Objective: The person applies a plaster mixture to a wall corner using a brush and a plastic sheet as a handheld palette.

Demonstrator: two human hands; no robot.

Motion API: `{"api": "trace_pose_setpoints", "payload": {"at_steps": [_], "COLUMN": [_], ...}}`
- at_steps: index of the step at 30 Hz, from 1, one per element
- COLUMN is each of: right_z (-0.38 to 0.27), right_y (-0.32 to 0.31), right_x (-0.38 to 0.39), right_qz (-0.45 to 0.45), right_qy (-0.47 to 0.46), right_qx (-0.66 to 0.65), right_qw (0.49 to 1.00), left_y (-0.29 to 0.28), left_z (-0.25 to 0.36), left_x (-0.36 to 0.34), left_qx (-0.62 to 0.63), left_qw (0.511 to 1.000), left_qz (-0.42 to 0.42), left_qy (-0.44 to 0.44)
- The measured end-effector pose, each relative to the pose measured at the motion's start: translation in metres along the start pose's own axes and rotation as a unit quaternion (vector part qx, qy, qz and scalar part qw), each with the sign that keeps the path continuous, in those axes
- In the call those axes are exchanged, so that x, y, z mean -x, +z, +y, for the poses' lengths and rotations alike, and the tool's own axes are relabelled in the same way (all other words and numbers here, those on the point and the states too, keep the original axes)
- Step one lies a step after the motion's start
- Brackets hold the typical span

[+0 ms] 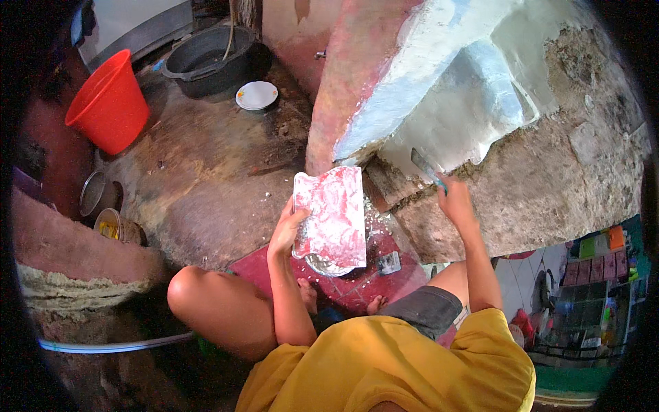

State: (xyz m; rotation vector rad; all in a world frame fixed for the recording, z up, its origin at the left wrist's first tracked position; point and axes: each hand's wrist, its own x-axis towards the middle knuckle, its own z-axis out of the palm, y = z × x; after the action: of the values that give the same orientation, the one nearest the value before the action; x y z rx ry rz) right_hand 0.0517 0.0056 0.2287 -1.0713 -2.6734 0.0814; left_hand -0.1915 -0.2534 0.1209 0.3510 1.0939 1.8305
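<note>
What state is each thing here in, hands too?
Flat red board, held, smeared white
Left hand, gripping the board
Teal-handled metal scraper, held
Right hand, gripping the scraper
Red plastic bucket, open-topped
Round black basin, open-topped
Round white plate, lying flat
Pale wall, partly coated

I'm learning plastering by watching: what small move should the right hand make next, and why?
Probably sweep the flat, metal-bladed, blue-handled scraper along the ragged lower edge of the smooth grey plaster patch: the right hand holds the blade near it, and the whitish rim there looks uneven.
</note>
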Motion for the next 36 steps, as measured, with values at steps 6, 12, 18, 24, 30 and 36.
{"api": "trace_pose_setpoints", "payload": {"at_steps": [6,12,18,24,30,36], "right_z": [0.006,0.012,-0.003,0.002,0.015,0.012], "right_y": [0.027,0.015,-0.009,0.024,0.007,-0.019], "right_x": [0.004,0.014,0.029,0.013,0.027,0.070], "right_qz": [0.003,0.043,0.037,0.047,0.045,0.043], "right_qy": [-0.016,0.014,0.007,0.014,0.050,0.097], "right_qx": [-0.011,-0.040,-0.026,-0.053,-0.049,-0.057], "right_qw": [1.000,0.998,0.999,0.997,0.997,0.993], "left_y": [0.008,0.000,0.005,0.012,0.005,0.006], "left_z": [-0.004,-0.010,0.000,0.001,-0.002,-0.002], "left_x": [-0.007,-0.008,0.001,-0.004,-0.002,-0.001], "left_qx": [-0.025,-0.005,-0.025,-0.010,-0.026,-0.026], "left_qw": [1.000,1.000,1.000,1.000,1.000,1.000], "left_qz": [-0.012,-0.004,0.011,-0.007,0.014,0.012], "left_qy": [-0.001,0.004,0.002,-0.001,-0.007,-0.013]}}
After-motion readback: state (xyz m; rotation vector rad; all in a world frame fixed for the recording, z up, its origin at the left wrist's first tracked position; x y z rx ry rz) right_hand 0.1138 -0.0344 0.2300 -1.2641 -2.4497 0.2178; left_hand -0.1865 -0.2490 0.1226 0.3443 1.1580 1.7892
